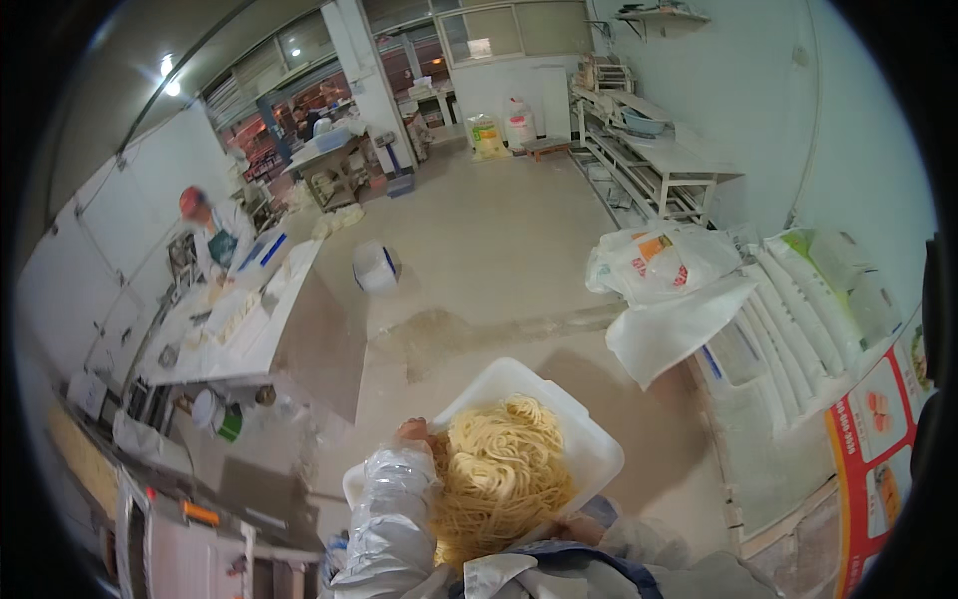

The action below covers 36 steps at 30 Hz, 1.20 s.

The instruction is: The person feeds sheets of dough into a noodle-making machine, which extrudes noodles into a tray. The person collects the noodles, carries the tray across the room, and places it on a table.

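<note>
A white plastic tub (589, 439), tilted cornerwise in front of my body, holds a heap of pale yellow noodles (504, 459). My left hand (414, 431) is closed on the tub's far left rim, beside the noodles. A shiny silvery sleeve covers that forearm, which crosses the tub's left side. At the near right edge of the tub is my right hand (581, 529), closed against its side. Its fingers are partly hidden under the tub and by my clothing.
A co-worker in a red cap (225, 235) stands behind a white worktable (264, 344) on the left. A white bucket (376, 268) lies on the floor ahead. Stacked white sacks (768, 319) and plastic sheeting (669, 265) line the right. A long machine bench (659, 155) follows the right wall.
</note>
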Motion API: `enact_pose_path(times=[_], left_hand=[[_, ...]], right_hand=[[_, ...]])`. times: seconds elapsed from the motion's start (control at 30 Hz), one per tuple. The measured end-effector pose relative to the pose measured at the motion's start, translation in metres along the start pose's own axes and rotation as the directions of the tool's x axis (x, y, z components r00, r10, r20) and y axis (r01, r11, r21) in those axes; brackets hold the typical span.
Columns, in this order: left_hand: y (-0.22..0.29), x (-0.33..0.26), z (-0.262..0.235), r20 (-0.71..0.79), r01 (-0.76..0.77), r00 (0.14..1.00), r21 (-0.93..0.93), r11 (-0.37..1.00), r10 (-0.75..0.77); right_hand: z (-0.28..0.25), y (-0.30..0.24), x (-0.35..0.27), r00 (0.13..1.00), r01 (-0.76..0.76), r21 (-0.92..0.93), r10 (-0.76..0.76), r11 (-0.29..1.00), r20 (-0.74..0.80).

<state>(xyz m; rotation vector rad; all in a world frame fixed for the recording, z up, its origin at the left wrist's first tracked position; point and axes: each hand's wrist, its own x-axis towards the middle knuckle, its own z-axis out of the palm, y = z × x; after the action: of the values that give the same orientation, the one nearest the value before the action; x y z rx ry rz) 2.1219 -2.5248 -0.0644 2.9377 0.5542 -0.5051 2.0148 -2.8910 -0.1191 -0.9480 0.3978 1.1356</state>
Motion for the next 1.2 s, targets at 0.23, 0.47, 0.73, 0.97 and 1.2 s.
enact_pose_path(times=[0.23,0.47,0.73,0.97,1.2], left_hand=[[0.024,0.225,-0.056,-0.109,0.155,0.983,0.065,0.986,-0.147],[-0.031,0.412,-0.158,-0.132,0.271,0.949,-0.112,0.956,-0.285],[-0.003,0.700,-0.230,-0.286,0.309,0.900,-0.116,0.944,-0.330],[0.031,0.954,-0.354,-0.160,0.118,0.981,0.030,0.993,-0.112],[0.008,1.172,-0.428,-0.189,0.185,0.963,-0.049,0.982,-0.191]], right_hand=[[-0.002,-0.236,0.167,0.989,0.144,-0.374,-0.126,0.916,0.072],[0.026,-0.435,0.303,0.421,0.819,-0.536,-0.420,-0.205,0.804],[0.052,-0.649,0.522,0.868,0.489,-0.687,-0.219,0.538,0.446],[0.098,-0.886,0.606,0.925,0.352,-0.686,-0.125,0.636,0.359],[0.144,-1.098,0.771,0.927,-0.163,-0.344,0.263,0.925,0.269]])
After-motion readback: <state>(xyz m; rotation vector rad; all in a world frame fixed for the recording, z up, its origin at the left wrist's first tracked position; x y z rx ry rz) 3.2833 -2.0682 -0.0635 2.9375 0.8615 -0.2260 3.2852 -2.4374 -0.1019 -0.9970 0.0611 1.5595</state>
